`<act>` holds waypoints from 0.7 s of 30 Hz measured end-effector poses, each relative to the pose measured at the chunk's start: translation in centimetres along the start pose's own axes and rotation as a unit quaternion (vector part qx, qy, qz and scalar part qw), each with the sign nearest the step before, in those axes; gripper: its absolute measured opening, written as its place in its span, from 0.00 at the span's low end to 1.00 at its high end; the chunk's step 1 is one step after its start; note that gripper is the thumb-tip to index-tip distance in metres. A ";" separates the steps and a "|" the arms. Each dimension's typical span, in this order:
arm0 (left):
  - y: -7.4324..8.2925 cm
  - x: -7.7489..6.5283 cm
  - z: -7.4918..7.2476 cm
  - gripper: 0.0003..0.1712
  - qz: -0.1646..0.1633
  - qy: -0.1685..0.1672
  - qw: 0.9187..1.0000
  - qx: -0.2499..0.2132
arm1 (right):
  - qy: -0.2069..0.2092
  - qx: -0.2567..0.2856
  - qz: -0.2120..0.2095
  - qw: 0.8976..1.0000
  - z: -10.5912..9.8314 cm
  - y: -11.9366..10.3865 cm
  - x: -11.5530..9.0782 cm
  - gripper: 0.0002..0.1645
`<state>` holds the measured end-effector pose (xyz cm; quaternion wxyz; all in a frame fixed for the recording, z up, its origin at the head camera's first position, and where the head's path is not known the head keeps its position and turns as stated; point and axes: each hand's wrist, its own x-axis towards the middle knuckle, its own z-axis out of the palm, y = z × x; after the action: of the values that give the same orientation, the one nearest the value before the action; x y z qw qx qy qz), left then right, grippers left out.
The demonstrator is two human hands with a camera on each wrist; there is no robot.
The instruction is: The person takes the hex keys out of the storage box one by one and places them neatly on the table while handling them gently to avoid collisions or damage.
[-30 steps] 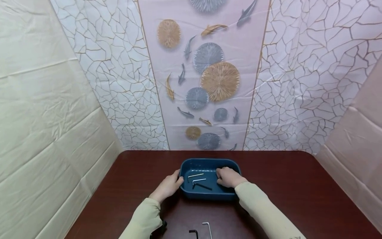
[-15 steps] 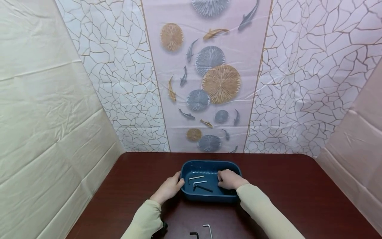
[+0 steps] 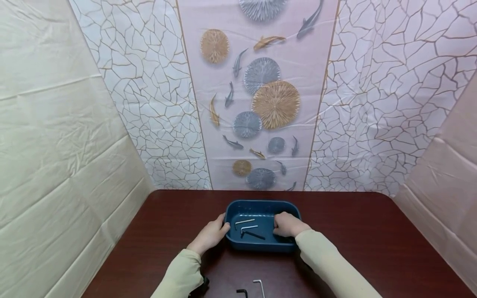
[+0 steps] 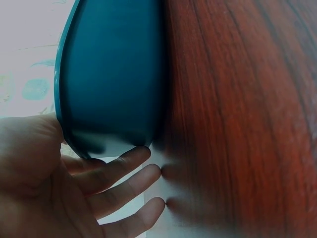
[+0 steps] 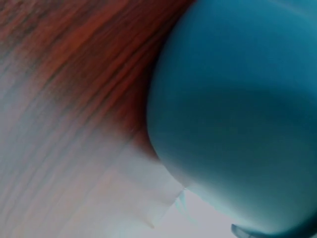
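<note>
A blue rectangular tray stands on the table, with three L-shaped hex keys in its left half: a pale gold hex key, a silver hex key and a black hex key. My left hand holds the tray's left end, thumb at the rim; in the left wrist view its fingers lie spread at the outer wall. Inside the tray's right half is my right hand, fingers curled down. Whatever lies under those fingers is hidden. Only the tray's outer wall and table fill the right wrist view.
Near the front edge of the dark red-brown table lie another silver hex key and another black hex key, both cut off by the frame. A patterned cloth hangs behind the table. Pale cloth walls flank it.
My right hand has shifted slightly to the right inside the tray, its fingers tucked further in. The left hand keeps its place on the tray. The head view tilted slightly at first.
</note>
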<state>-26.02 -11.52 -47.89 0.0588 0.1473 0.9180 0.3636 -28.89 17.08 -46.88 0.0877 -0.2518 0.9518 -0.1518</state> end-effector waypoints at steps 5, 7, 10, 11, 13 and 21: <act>-0.2 0.0 0.1 0.31 -0.001 0.000 1.000 -0.001 | -0.007 -0.013 0.003 1.000 0.0 0.1 0.1 0.28; -0.2 0.0 0.1 0.31 -0.001 0.000 1.000 -0.002 | -0.011 -0.013 0.011 1.000 -0.1 0.0 0.2 0.28; -0.2 -0.1 0.1 0.31 0.002 0.000 1.000 -0.005 | -0.020 -0.004 0.038 0.999 -0.2 -0.1 0.3 0.27; -0.2 -0.1 0.1 0.31 0.001 0.000 1.000 -0.007 | -0.022 -0.003 0.048 0.999 -0.3 -0.1 0.3 0.27; -0.2 -0.1 0.0 0.31 0.002 0.000 1.000 -0.009 | -0.027 0.000 0.067 0.997 -0.4 -0.2 0.4 0.25; -0.2 0.2 -0.1 0.30 0.007 -0.001 1.000 -0.009 | -0.031 0.008 0.087 0.996 -0.6 -0.1 0.5 0.25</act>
<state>-26.29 -11.68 -47.97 0.0581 0.1536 0.9134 0.3725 -29.39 16.87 -46.34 0.1323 -0.1716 0.9657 -0.1433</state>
